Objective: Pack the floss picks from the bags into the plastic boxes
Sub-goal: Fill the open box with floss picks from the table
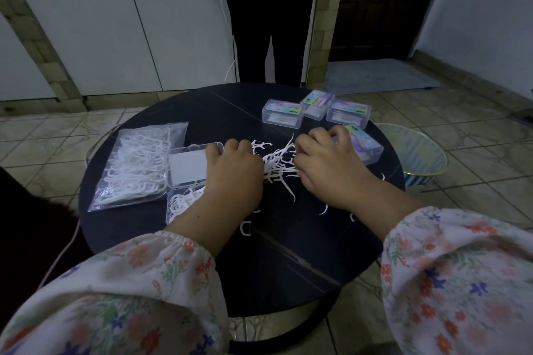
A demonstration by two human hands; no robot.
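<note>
Both hands, left hand (230, 164) and right hand (323, 161), curl fingers round the floss picks (278, 163) between them; open box (184, 181) lies left, nearer the left hand.

A round black table (288, 262) stands on a floor of pale, mottled tiles (461, 130) in a dimly lit room. Beyond the table, white panels (121, 37) framed by tan brickwork (43, 55) line the wall, a thin white cable (227, 23) hangs down in front of them, and a person in dark trousers (268, 23) stands just behind the table's far edge. To the right of the table sit a dark wooden door (383, 3) with a grey mat (377, 76) before it and a round gold-rimmed basket (424, 161) close beside the tabletop.
</note>
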